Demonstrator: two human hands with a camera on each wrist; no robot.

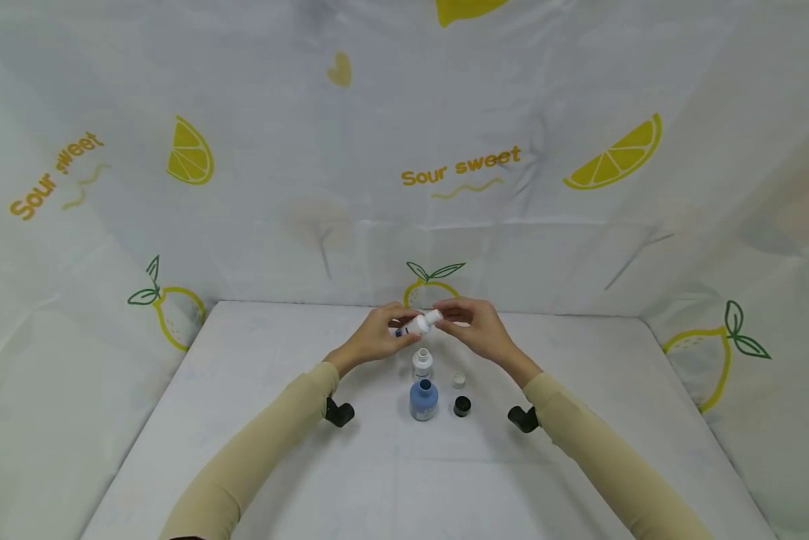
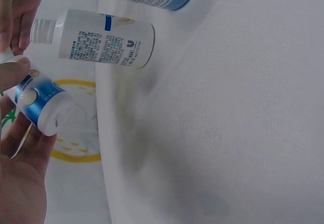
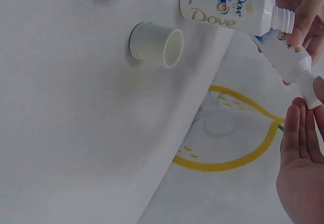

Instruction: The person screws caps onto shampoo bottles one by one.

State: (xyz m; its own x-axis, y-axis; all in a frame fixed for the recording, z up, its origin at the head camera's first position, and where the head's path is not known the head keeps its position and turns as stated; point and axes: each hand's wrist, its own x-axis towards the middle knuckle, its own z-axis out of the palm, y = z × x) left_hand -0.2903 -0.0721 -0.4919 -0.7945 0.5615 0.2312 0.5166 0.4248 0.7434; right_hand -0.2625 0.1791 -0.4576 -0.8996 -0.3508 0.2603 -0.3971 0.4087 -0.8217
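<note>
My left hand (image 1: 376,334) grips a small white bottle (image 2: 39,101) with a blue label, held tilted above the table. At its upper end, the thumb and fingers of my right hand (image 1: 477,327) pinch the white cap (image 3: 307,86). The cap still sits on the bottle's neck in the right wrist view. Just in front of the hands stands a white Dove bottle (image 3: 225,7), upright and uncapped, its threaded neck showing. Nearer the body is a blue bottle (image 1: 423,402) with an open, dark mouth.
To the right of the standing bottles, a loose white cap (image 1: 458,380) and a black cap (image 1: 461,406) lie on the white-covered table (image 1: 404,487). A lemon-printed curtain (image 1: 256,247) hangs behind the table's far edge. Dark wrist mounts (image 1: 339,413) hang below both forearms.
</note>
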